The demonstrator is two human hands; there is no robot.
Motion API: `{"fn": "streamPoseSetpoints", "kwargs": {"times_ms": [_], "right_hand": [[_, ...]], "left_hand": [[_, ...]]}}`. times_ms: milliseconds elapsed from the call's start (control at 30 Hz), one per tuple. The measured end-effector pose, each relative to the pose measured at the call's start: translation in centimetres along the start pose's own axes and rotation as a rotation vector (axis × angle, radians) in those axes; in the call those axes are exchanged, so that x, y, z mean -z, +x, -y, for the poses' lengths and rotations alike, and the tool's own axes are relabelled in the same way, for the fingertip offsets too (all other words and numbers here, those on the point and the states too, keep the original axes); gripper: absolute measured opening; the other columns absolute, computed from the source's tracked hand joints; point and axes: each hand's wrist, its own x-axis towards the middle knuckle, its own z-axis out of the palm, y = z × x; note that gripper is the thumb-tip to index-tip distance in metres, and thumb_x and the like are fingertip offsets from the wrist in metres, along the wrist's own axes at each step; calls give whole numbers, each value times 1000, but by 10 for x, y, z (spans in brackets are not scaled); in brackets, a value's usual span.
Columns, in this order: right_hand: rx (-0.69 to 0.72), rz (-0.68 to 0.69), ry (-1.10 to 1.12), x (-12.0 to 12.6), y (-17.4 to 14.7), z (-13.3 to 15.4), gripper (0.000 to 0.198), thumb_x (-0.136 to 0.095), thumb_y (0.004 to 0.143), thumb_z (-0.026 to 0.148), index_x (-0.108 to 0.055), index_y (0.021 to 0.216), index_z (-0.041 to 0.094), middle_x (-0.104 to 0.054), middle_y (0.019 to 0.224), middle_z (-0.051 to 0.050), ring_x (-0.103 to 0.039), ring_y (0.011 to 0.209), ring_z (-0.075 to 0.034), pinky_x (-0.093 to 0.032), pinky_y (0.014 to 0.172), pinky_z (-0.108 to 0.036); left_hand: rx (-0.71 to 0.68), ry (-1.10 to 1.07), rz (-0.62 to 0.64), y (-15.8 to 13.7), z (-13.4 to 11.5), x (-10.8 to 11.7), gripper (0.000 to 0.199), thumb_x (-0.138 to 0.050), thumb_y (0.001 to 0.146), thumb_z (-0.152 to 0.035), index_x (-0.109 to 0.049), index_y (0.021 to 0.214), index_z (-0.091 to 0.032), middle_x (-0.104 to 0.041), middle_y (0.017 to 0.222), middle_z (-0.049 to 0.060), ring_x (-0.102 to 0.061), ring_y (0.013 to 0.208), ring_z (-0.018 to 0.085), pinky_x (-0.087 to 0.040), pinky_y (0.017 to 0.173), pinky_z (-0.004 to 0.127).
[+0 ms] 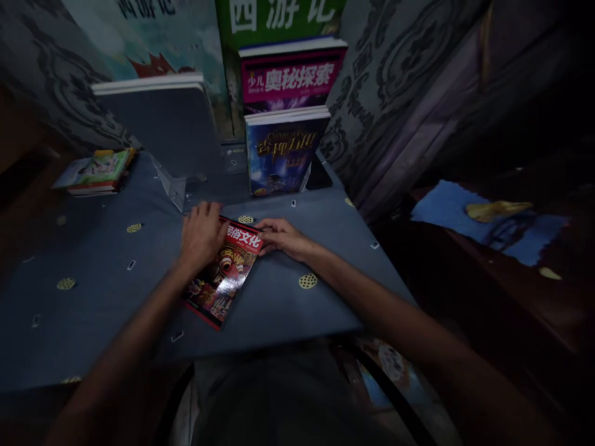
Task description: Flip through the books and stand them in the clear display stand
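Note:
A book with a red and black cover [227,266] lies slanted on the blue tablecloth, its shiny front facing up. My left hand [199,235] is closed over its upper left edge, with the thumb on the cover and the other fingers bent along the side. At the upper right corner, my right hand [283,238] pinches the book between thumb and fingers. Part of the cover's title is hidden by my left thumb.
Behind stand a blue-covered book [279,155], a magenta book [290,77] and a grey panel [162,124] on a clear stand [174,186]. Small books [97,172] lie at left on the tablecloth [116,266]. A blue cloth [446,204] lies at right.

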Motion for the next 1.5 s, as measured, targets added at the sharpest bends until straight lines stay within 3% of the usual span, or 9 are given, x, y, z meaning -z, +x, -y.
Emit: {"fn": "streamPoseSetpoints", "kwargs": {"times_ms": [133, 267, 433, 567, 733, 900, 1033, 1267, 1500], "right_hand": [[15, 40, -60, 4, -3, 2, 6, -67, 84, 14, -64, 89, 16, -72, 72, -1, -70, 65, -12, -61, 60, -22], [96, 17, -299, 10, -2, 1, 5, -63, 84, 16, -66, 87, 15, -67, 63, 2, -63, 53, -11, -52, 49, -19], [313, -130, -713, 22, -2, 5, 14, -58, 82, 14, -71, 79, 14, -62, 57, 4, -53, 48, -8, -40, 47, -18], [361, -210, -630, 27, -2, 4, 22, -54, 86, 17, -73, 95, 13, -64, 64, 2, -58, 53, -10, -43, 47, -19], [440, -164, -529, 26, -2, 1, 26, -52, 89, 17, -73, 103, 13, -71, 76, -2, -63, 60, -11, -50, 53, -20], [479, -188, -510, 25, -2, 2, 29, -52, 90, 14, -73, 110, 16, -74, 78, -2, -69, 74, -14, -54, 69, -25], [469, -220, -469, 26, -3, 4, 28, -52, 92, 19, -73, 110, 17, -76, 80, -2, -70, 75, -15, -53, 69, -25], [499, -218, -469, 25, -4, 6, 27, -52, 94, 22, -73, 110, 16, -76, 78, -2, -69, 74, -14, -51, 69, -25], [575, -177, -570, 22, -14, 8, 30, -50, 96, 22, -74, 112, 16, -70, 70, 1, -65, 67, -14, -48, 69, -25]], "left_hand": [[-212, 100, 118, -39, -44, -7, 30, -50, 101, -40, -60, 117, -17, -65, 118, 12, -60, 112, 28, -49, 96, 41], [-196, 273, 135, -56, -65, -14, 33, -57, 98, -41, -61, 117, -15, -65, 120, 16, -59, 113, 32, -50, 94, 43], [-178, 373, 223, -54, -73, -11, 23, -50, 101, -31, -63, 111, -16, -69, 112, 14, -63, 108, 31, -50, 87, 39], [-142, 422, 243, -54, -82, -10, 24, -44, 102, -31, -64, 107, -17, -70, 110, 13, -64, 106, 30, -50, 76, 35], [-103, 444, 250, -52, -88, -9, 28, -43, 102, -31, -67, 99, -17, -73, 101, 12, -67, 100, 28, -46, 66, 31], [-153, 433, 182, -48, -84, -9, 30, -46, 101, -30, -70, 89, -18, -75, 89, 10, -71, 88, 25, -42, 65, 30], [-192, 413, 121, -47, -79, -9, 29, -48, 99, -29, -71, 84, -20, -75, 84, 8, -71, 79, 23, -39, 62, 30], [-158, 394, 142, -48, -81, -8, 28, -47, 99, -27, -71, 86, -20, -76, 88, 9, -70, 74, 22, -36, 61, 30], [-177, 433, 152, -53, -84, -14, 30, -46, 102, -31, -71, 94, -18, -76, 99, 11, -72, 87, 26, -42, 60, 30]]}}
